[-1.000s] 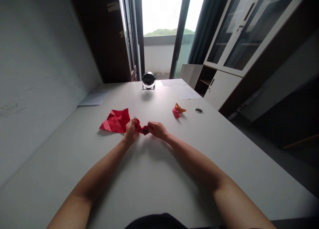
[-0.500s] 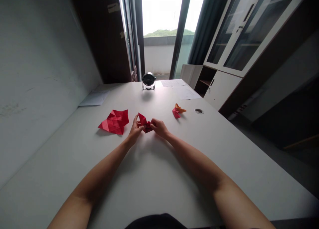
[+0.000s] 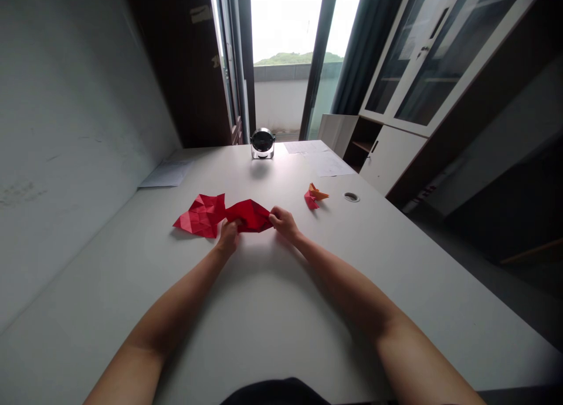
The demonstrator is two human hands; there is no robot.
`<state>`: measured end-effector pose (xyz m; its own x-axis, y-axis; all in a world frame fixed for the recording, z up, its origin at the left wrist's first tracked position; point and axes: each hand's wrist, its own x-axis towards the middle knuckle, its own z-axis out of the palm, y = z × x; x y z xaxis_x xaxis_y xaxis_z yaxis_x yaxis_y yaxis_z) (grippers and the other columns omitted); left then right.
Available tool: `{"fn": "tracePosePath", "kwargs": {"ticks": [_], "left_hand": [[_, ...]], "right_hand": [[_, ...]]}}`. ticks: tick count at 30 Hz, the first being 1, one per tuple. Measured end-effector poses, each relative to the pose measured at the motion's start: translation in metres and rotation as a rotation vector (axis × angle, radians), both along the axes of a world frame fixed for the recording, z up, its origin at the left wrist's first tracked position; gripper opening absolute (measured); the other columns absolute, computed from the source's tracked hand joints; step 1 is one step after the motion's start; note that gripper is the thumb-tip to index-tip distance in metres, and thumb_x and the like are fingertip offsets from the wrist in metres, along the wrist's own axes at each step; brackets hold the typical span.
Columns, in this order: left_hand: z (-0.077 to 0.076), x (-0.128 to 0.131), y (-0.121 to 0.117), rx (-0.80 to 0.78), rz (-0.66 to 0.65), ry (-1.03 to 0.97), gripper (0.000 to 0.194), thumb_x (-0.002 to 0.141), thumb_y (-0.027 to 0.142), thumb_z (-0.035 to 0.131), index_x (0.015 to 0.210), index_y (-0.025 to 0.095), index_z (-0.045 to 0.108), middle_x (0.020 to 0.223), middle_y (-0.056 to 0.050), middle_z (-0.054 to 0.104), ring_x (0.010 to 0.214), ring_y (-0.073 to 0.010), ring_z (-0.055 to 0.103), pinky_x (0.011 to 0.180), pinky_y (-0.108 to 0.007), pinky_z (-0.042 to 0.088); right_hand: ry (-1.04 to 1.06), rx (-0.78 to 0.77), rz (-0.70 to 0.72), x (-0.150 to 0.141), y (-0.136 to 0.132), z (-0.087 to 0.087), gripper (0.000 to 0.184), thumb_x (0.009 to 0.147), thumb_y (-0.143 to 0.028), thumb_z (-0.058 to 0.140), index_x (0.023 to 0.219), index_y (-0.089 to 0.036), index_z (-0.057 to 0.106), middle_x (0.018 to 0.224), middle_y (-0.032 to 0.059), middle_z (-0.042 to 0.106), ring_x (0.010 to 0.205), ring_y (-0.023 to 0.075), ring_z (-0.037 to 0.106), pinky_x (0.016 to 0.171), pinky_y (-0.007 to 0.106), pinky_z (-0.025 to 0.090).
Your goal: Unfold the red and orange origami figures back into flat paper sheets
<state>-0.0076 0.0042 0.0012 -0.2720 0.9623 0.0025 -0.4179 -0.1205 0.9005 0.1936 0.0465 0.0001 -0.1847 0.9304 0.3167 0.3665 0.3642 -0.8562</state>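
Between my hands a sheet of red origami paper (image 3: 251, 215) is stretched out above the table, partly unfolded and creased. My left hand (image 3: 229, 233) pinches its left part, with fingers partly hidden behind the paper. At the paper's right corner, my right hand (image 3: 284, 222) grips with thumb and fingers closed. A second creased red sheet (image 3: 201, 215) lies on the table to the left, close beside the held one. Off to the right sits a small folded paper piece (image 3: 314, 196) in red and orange.
The white table (image 3: 272, 311) extends along a wall. A round silver-and-black device (image 3: 263, 143) stands at the far edge. Papers lie at back left (image 3: 166, 173) and back right (image 3: 328, 163). A cable hole (image 3: 351, 197) is at right, near a white cabinet (image 3: 391, 158).
The red paper in my hands has opened from a compact folded shape into a wider sheet. My left hand has moved slightly left and down; my right hand stays almost in place.
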Motion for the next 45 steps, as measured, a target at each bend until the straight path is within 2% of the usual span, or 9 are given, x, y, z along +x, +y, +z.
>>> {"fn": "tracePosePath", "kwargs": {"ticks": [4,11,19,25,31,35,39,42,45], "left_hand": [[0.002,-0.002,-0.001,-0.023,-0.056,-0.011,0.017,0.062,0.007,0.060,0.077,0.015,0.057,0.074,-0.001,0.062,0.072,-0.0151,0.060,0.071,-0.029,0.048],[-0.001,0.007,-0.003,0.008,-0.262,0.038,0.034,0.066,0.023,0.078,0.095,0.010,0.066,0.093,-0.011,0.071,0.090,-0.0253,0.067,0.089,-0.043,0.050],[-0.010,0.003,0.004,-0.096,-0.184,0.032,0.042,0.074,0.047,0.075,0.093,0.011,0.066,0.088,-0.013,0.072,0.086,-0.0241,0.070,0.092,-0.046,0.051],[-0.008,0.001,0.003,-0.058,-0.183,-0.008,0.044,0.079,0.054,0.070,0.099,0.014,0.065,0.100,-0.013,0.071,0.102,-0.0276,0.068,0.095,-0.047,0.050],[-0.005,0.002,0.002,-0.110,-0.121,-0.037,0.035,0.082,0.049,0.066,0.092,0.016,0.061,0.089,-0.008,0.070,0.087,-0.0214,0.069,0.087,-0.043,0.053],[-0.003,0.005,0.001,-0.118,-0.069,-0.024,0.034,0.082,0.048,0.066,0.087,0.015,0.060,0.083,-0.007,0.069,0.080,-0.0193,0.068,0.083,-0.042,0.054],[-0.002,0.005,0.001,-0.102,-0.042,-0.009,0.035,0.082,0.049,0.065,0.086,0.015,0.062,0.082,-0.007,0.068,0.077,-0.0177,0.066,0.082,-0.042,0.055],[-0.003,0.005,0.001,-0.082,-0.037,-0.026,0.035,0.081,0.049,0.066,0.088,0.014,0.063,0.084,-0.008,0.068,0.077,-0.0177,0.065,0.082,-0.042,0.055],[-0.002,0.005,0.000,-0.081,-0.038,-0.024,0.032,0.083,0.045,0.064,0.090,0.014,0.064,0.087,-0.009,0.069,0.078,-0.0184,0.065,0.082,-0.043,0.056]], "right_hand": [[0.025,-0.003,-0.013,0.000,-0.001,0.000,0.014,0.079,-0.029,0.049,0.070,-0.020,0.054,0.058,-0.0037,0.056,0.055,0.0117,0.047,0.053,0.022,0.034],[0.143,0.011,-0.050,-0.001,0.001,0.000,0.017,0.083,-0.034,0.050,0.072,-0.021,0.052,0.058,-0.0028,0.058,0.055,0.0128,0.051,0.053,0.022,0.038],[0.129,0.014,-0.076,0.002,0.004,-0.002,0.019,0.086,-0.037,0.049,0.075,-0.021,0.053,0.058,-0.0029,0.058,0.052,0.0126,0.052,0.053,0.023,0.040],[0.078,0.037,-0.075,0.003,0.000,0.001,0.022,0.089,-0.039,0.048,0.077,-0.022,0.052,0.058,-0.0034,0.058,0.053,0.0129,0.053,0.054,0.024,0.039],[-0.077,0.149,-0.107,0.003,-0.002,0.001,0.016,0.089,-0.034,0.050,0.081,-0.021,0.054,0.065,-0.0025,0.059,0.057,0.0129,0.051,0.057,0.024,0.038],[-0.233,0.380,-0.054,0.001,-0.010,0.008,0.009,0.090,-0.022,0.049,0.095,-0.020,0.056,0.090,0.0046,0.063,0.072,0.0160,0.056,0.064,0.027,0.045],[-0.372,0.622,0.042,-0.004,-0.024,0.020,0.015,0.092,-0.019,0.052,0.104,-0.021,0.059,0.119,0.0118,0.057,0.107,0.0241,0.054,0.082,0.036,0.052],[-0.442,0.735,0.099,-0.008,-0.032,0.029,0.016,0.091,-0.022,0.057,0.107,-0.023,0.061,0.137,0.0122,0.048,0.127,0.0277,0.044,0.100,0.044,0.047],[-0.492,0.804,0.118,-0.009,-0.036,0.033,0.018,0.091,-0.025,0.059,0.108,-0.023,0.063,0.149,0.0117,0.038,0.139,0.0295,0.033,0.107,0.048,0.042]]}}
